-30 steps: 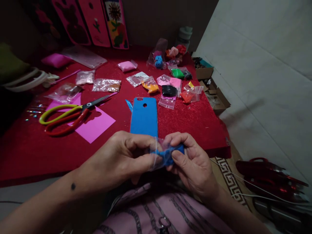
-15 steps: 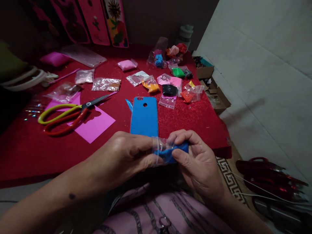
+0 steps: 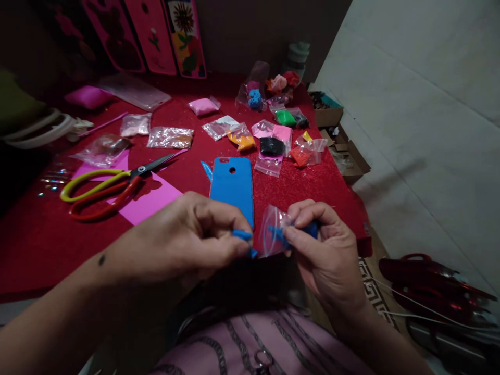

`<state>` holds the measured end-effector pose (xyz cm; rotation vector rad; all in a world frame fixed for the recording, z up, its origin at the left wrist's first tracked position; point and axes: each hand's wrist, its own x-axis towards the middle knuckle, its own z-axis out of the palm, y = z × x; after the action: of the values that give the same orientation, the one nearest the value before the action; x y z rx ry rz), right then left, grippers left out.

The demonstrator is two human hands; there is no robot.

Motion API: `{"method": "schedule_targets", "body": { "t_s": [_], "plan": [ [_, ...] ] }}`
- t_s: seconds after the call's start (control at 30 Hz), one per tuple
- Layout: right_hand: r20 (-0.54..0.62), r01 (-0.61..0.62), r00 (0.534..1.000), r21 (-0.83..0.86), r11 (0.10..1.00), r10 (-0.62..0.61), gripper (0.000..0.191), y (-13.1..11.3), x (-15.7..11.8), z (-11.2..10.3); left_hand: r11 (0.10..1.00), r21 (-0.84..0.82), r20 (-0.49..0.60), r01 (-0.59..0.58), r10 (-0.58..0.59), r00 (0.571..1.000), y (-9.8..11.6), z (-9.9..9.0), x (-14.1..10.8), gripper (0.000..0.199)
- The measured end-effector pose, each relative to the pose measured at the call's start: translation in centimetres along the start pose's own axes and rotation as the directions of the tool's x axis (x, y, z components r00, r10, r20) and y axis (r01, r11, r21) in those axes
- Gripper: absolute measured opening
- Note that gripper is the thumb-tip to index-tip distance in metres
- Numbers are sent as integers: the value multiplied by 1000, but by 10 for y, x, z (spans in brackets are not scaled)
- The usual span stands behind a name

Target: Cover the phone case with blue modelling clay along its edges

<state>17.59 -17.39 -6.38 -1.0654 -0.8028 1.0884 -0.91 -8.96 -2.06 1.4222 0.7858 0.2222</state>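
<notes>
Between the thumb and fingers of my left hand (image 3: pixel 203 237) is a pinched-off piece of blue clay (image 3: pixel 242 235). My right hand (image 3: pixel 324 245) is closed on a small clear zip bag (image 3: pixel 269 221) with more blue clay inside, its mouth facing left towards my left hand. A gap separates the two hands. Just beyond them a blue-covered phone case (image 3: pixel 232 187) lies flat on the table, its round hole near the top; my left hand is close to its lower end. A blue scrap (image 3: pixel 206 167) lies at the case's left side.
Scissors (image 3: pixel 128 179) with yellow and red handles lie on pink paper (image 3: pixel 164 200) at the left. Several small bags of coloured clay, among them an orange one (image 3: pixel 242 139) and a black one (image 3: pixel 272 146), spread across the red tablecloth (image 3: pixel 183 172). Cardboard boxes (image 3: pixel 349 156) stand beyond the right edge.
My left hand has come out of the bag's mouth and moved left with a piece of blue clay. My right hand has shifted slightly right with the bag.
</notes>
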Motion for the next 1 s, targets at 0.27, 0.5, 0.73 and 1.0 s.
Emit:
{"method": "schedule_targets", "body": {
  "t_s": [0.27,0.5,0.73,1.0],
  "plan": [
    [-13,-154,988,126,980,157,18,-3,16,-11,933,-356,-58,-45,26,998,-4,-21,7,8],
    [-18,-118,993,-101,988,117,25,-25,59,-38,983,-134,-121,-123,107,987,23,-27,10,18],
    [151,16,984,-613,790,97,16,-32,112,-52,966,5,-269,-260,252,930,52,-41,30,17],
    [421,492,861,-830,262,-284,6,-28,119,-46,925,-313,-192,-216,161,968,26,-61,59,6]
  ]
}}
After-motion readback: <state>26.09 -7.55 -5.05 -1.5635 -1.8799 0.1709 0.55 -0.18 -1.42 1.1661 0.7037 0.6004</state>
